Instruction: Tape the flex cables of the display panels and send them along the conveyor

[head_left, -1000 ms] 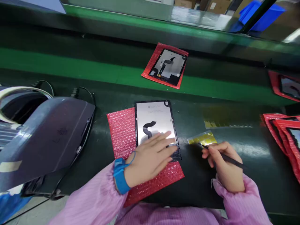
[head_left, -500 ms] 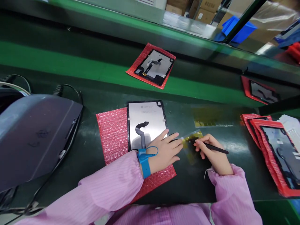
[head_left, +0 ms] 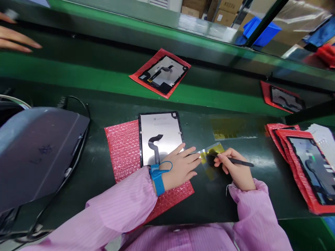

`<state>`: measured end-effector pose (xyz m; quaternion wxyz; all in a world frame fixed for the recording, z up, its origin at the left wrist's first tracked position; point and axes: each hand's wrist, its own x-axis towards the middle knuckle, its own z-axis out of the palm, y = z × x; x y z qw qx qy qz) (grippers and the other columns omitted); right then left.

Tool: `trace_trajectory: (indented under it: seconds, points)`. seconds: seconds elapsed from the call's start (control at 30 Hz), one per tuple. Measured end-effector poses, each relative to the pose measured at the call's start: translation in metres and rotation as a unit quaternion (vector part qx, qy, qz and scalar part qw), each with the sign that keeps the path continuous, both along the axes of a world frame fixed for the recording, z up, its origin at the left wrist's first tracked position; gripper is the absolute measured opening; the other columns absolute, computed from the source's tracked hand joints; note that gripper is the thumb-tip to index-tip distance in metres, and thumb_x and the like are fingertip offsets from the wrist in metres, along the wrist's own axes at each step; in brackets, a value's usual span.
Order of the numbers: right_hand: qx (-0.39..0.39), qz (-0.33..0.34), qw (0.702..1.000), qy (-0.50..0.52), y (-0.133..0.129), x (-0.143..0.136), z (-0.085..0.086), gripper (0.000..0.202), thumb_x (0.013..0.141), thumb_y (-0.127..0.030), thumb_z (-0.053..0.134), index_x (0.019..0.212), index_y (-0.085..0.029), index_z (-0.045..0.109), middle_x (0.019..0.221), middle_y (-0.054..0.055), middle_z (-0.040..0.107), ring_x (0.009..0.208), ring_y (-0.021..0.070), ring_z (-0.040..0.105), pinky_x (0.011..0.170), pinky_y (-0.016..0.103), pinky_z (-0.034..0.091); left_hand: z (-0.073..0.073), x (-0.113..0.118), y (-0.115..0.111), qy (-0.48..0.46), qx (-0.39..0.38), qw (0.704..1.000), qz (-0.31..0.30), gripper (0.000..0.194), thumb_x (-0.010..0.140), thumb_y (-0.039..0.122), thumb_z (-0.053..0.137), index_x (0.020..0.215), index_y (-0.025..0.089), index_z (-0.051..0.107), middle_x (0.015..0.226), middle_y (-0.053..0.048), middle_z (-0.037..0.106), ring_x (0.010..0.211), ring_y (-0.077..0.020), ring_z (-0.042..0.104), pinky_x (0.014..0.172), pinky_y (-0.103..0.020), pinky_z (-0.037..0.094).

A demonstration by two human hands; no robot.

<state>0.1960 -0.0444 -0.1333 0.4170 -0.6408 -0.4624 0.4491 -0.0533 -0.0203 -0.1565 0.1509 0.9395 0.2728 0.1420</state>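
Note:
My left hand point(head_left: 180, 167), with a blue wrist strap point(head_left: 158, 183), lies spread over the lower right of a screen panel point(head_left: 167, 129), fingertips reaching the left edge of a yellow film sheet point(head_left: 218, 148). A dark curled flex cable point(head_left: 155, 141) sticks up on the panel's silver back. Under the panel is a red bubble-wrap bag point(head_left: 121, 150). My right hand point(head_left: 234, 169) pinches black tweezers point(head_left: 242, 162), whose tip is over the yellow film.
A scanner-like dark grey machine point(head_left: 39, 150) with cables stands left. Another panel on a red bag point(head_left: 171, 92) lies on the green strip behind. Stacked red-bagged panels point(head_left: 298, 174) sit right. Another person's hand point(head_left: 17, 38) is at the upper left. A second yellow film point(head_left: 227, 129) lies behind.
Another person's hand has come into view at the upper left. The view has shifted slightly, so most things sit a little further left. My right hand still holds the tweezers at the film.

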Motion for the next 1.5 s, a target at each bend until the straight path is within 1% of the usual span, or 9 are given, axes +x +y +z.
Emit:
trace_trajectory:
  seconds: [0.17, 0.27, 0.37, 0.47, 0.53, 0.63, 0.83, 1.1, 1.5]
  points:
    - [0.025, -0.022, 0.996, 0.083, -0.009, -0.007, 0.009, 0.040, 0.075, -0.049, 0.087, 0.065, -0.020, 0.061, 0.060, 0.002, 0.070, 0.040, 0.0084, 0.054, 0.032, 0.015, 0.033, 0.000, 0.006, -0.002, -0.015, -0.031, 0.999, -0.003, 0.039, 0.104, 0.036, 0.052, 0.138, 0.018, 0.058, 0.147, -0.007, 0.062, 0.149, -0.0289, 0.041, 0.126, -0.055, 0.023]
    - [0.046, -0.055, 0.985, 0.156, -0.023, -0.030, 0.019, 0.041, 0.074, -0.047, 0.088, 0.063, -0.021, 0.059, 0.057, 0.000, 0.068, 0.041, 0.0089, 0.057, 0.029, 0.012, 0.031, 0.009, 0.000, -0.004, -0.062, -0.063, 0.996, 0.013, 0.036, 0.103, 0.030, 0.053, 0.136, 0.017, 0.059, 0.149, -0.009, 0.060, 0.147, -0.0296, 0.043, 0.123, -0.053, 0.033]
    - [0.038, -0.066, 0.978, 0.193, -0.038, -0.064, 0.021, 0.040, 0.074, -0.046, 0.089, 0.063, -0.020, 0.060, 0.056, 0.000, 0.068, 0.039, 0.0083, 0.056, 0.028, 0.011, 0.032, 0.028, -0.033, -0.007, -0.137, -0.094, 0.985, 0.051, 0.031, 0.101, 0.016, 0.044, 0.125, 0.016, 0.063, 0.149, -0.013, 0.058, 0.137, -0.0242, 0.056, 0.110, -0.040, 0.051]
    - [0.001, -0.046, 0.977, 0.208, -0.048, -0.099, 0.014, 0.042, 0.074, -0.049, 0.088, 0.062, -0.019, 0.061, 0.055, 0.001, 0.068, 0.035, 0.0079, 0.054, 0.028, 0.013, 0.036, 0.043, -0.083, -0.011, -0.164, -0.092, 0.979, 0.078, 0.027, 0.095, 0.010, 0.042, 0.106, 0.018, 0.065, 0.128, -0.012, 0.071, 0.124, -0.0222, 0.066, 0.101, -0.039, 0.057]
    - [-0.027, -0.018, 0.978, 0.205, -0.052, -0.117, 0.008, 0.042, 0.076, -0.050, 0.086, 0.062, -0.019, 0.062, 0.054, 0.001, 0.069, 0.032, 0.0075, 0.052, 0.030, 0.015, 0.039, 0.045, -0.111, -0.015, -0.165, -0.085, 0.980, 0.073, 0.029, 0.091, 0.006, 0.041, 0.103, 0.019, 0.064, 0.118, -0.010, 0.075, 0.127, -0.0232, 0.064, 0.104, -0.043, 0.056]
    - [-0.047, 0.008, 0.982, 0.180, -0.055, -0.133, 0.004, 0.039, 0.079, -0.050, 0.083, 0.065, -0.019, 0.064, 0.057, 0.002, 0.072, 0.032, 0.0083, 0.054, 0.033, 0.017, 0.044, 0.035, -0.130, -0.024, -0.150, -0.091, 0.984, 0.039, 0.037, 0.087, 0.003, 0.042, 0.113, 0.019, 0.063, 0.123, -0.009, 0.074, 0.137, -0.0237, 0.056, 0.113, -0.049, 0.049]
    - [-0.032, 0.003, 0.992, 0.123, -0.059, -0.147, 0.009, 0.039, 0.079, -0.051, 0.082, 0.065, -0.020, 0.063, 0.059, 0.004, 0.074, 0.035, 0.0115, 0.060, 0.035, 0.020, 0.050, 0.017, -0.127, -0.037, -0.113, -0.105, 0.988, 0.011, 0.039, 0.092, 0.005, 0.043, 0.125, 0.016, 0.060, 0.136, -0.012, 0.069, 0.140, -0.0225, 0.054, 0.121, -0.051, 0.040]
    - [-0.034, -0.010, 0.991, 0.126, -0.065, -0.158, 0.008, 0.034, 0.081, -0.047, 0.083, 0.068, -0.021, 0.064, 0.063, 0.004, 0.077, 0.045, 0.0139, 0.069, 0.041, 0.018, 0.055, 0.016, -0.131, -0.034, -0.123, -0.107, 0.987, 0.000, 0.042, 0.094, 0.003, 0.043, 0.131, 0.018, 0.055, 0.135, -0.010, 0.070, 0.141, -0.0220, 0.053, 0.121, -0.050, 0.040]
    - [-0.036, 0.001, 0.995, 0.096, -0.063, -0.158, 0.011, 0.035, 0.081, -0.049, 0.081, 0.068, -0.021, 0.064, 0.060, 0.004, 0.075, 0.040, 0.0132, 0.065, 0.038, 0.020, 0.054, 0.014, -0.132, -0.034, -0.134, -0.128, 0.983, 0.008, 0.041, 0.096, 0.004, 0.044, 0.134, 0.016, 0.054, 0.139, -0.013, 0.067, 0.141, -0.0217, 0.053, 0.121, -0.049, 0.040]
